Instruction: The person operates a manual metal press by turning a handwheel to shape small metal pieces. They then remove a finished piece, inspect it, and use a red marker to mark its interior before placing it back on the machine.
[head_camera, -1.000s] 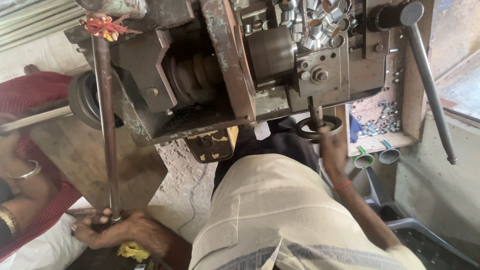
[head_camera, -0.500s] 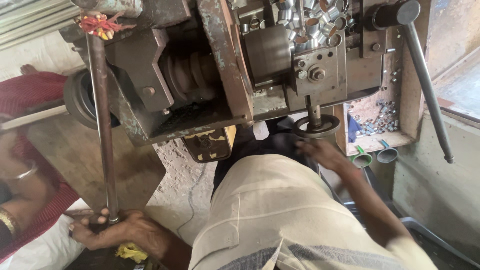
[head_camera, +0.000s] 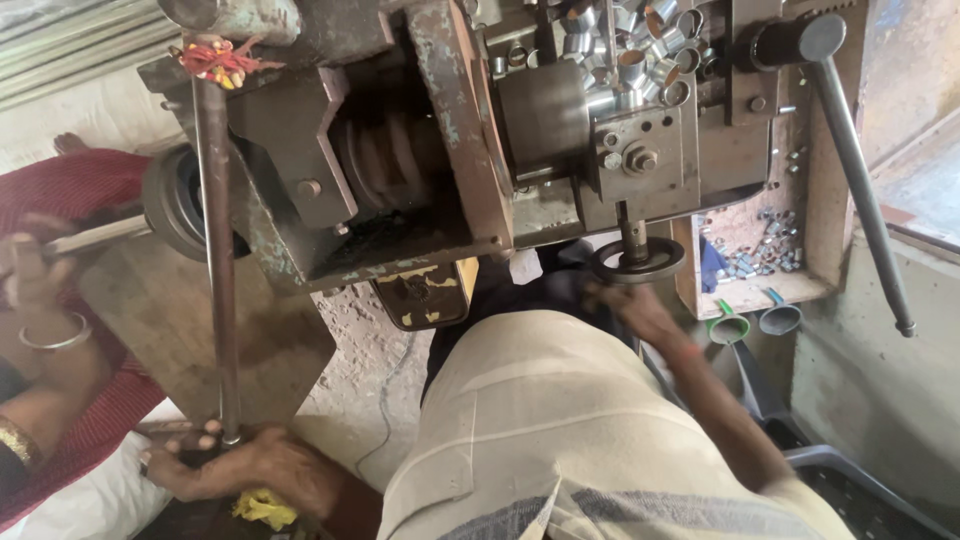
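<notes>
- The left hand (head_camera: 235, 462) is closed around the lower end of a long steel lever bar (head_camera: 215, 260), low at the near left of the scene; the bar runs up to the left end of a small worn lathe (head_camera: 450, 150), where a red and yellow thread tie (head_camera: 215, 60) hangs.
- The right hand (head_camera: 625, 300) rests on the near rim of a small black handwheel (head_camera: 637, 260) under the tool slide; the fingers curl at it, but whether they are clamped on it I cannot tell.
- The bar looks heavy, stiff and bare metal, likely slick with oil; the low end gives the most leverage.
- The handwheel is rigid and thin-rimmed, best taken at the rim with the fingertips.
- Short metal sleeves (head_camera: 640, 40) are piled at the far side above the slide; more lie in a wooden tray (head_camera: 745, 295) at the right.
- A second long handle (head_camera: 860, 190) slants down the right, leaving little room beside the right forearm.
- Another person's arm with a bangle (head_camera: 55, 335) is at the far left, near the pulley (head_camera: 175, 200); room there is tight.
</notes>
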